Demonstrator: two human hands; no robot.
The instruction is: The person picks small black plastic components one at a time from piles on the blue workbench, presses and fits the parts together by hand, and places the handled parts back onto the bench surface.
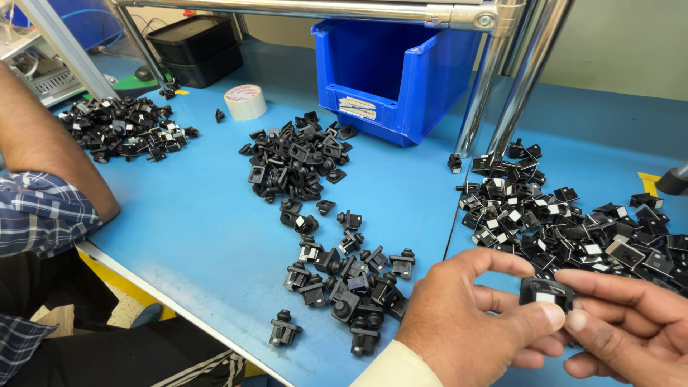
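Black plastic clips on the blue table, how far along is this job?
Apparently done: the pile with white squares at right. In hand: the left hand and right hand pinch one black clip bearing a white square. Left: the plain black pile mid-table and the loose clips nearer.

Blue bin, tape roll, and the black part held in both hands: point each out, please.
blue bin (401, 107): head view, on its front wall.
tape roll (245, 102): head view, on its top face.
black part (546, 292): head view, on its face between the fingertips.
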